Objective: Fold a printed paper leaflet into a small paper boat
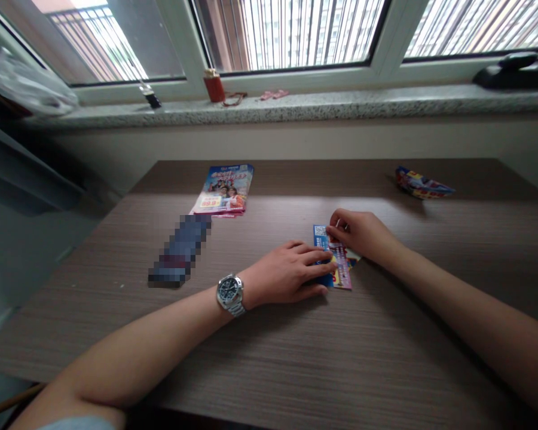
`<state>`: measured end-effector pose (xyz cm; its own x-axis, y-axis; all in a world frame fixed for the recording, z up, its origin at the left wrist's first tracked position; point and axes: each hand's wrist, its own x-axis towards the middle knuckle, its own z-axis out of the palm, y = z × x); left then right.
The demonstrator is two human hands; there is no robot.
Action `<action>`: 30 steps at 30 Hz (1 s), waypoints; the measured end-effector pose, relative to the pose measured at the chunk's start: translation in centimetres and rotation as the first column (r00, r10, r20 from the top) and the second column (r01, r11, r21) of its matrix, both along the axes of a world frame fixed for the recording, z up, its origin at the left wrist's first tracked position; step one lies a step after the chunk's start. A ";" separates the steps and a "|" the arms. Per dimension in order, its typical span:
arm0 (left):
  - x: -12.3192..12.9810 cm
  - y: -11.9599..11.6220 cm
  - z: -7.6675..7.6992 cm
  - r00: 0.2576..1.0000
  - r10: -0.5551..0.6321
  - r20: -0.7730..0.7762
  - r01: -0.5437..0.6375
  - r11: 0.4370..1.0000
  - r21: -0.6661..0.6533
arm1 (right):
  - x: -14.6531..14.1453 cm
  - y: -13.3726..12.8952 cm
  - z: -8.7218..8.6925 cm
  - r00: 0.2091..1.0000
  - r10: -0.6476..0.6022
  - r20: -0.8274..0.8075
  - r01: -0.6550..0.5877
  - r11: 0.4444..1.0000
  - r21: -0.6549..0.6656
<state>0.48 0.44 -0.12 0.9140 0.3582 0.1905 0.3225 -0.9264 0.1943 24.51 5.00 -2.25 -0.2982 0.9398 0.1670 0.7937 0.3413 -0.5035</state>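
A partly folded, colourful printed flyer (342,275) lies on the table, mostly blue and pink with a square code at its top left corner. My left hand (289,272), wearing a metal watch (229,291) at the wrist, rests palm down with fingers stretched over the flyer's left and lower part. At its upper right edge, my right hand (365,234) has thumb and fingers closed in a pinch on the paper. A pale corner of the sheet sticks out under the right hand. Both hands hide parts of the print.
On the wood-grain table (260,364), a stack of flyers (226,190) lies at back left, with a pixelated dark oblong object (179,251) before it. A folded boat-like paper shape (421,183) sits at back right. Small items, including a red container (214,88), line the stone windowsill (341,106).
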 end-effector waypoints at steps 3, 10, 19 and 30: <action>-0.1 0.0 0.0 1.000 0.002 0.006 -0.002 1.000 -0.001 | -0.3 0.1 0.0 1.000 -0.024 -0.003 0.024 0.999 0.023; -0.1 0.0 -0.1 1.000 0.005 -0.010 -0.005 1.000 -0.018 | 0.2 -0.9 0.8 0.997 0.056 -0.051 -0.053 0.998 0.045; -0.1 -0.1 -0.1 0.999 0.018 -0.027 -0.018 1.000 -0.007 | 2.3 -3.9 0.2 0.898 0.335 0.284 -0.394 0.901 0.182; -0.3 0.0 0.2 0.999 0.015 -0.039 -0.016 0.999 -0.030 | 2.6 -4.5 -0.1 0.906 0.344 0.248 -0.370 0.926 0.068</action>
<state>0.21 0.42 0.08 0.9148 0.3774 0.1442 0.3445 -0.9151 0.2096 27.14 0.54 -2.36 -0.6526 0.7424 0.1513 0.6962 0.6664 -0.2670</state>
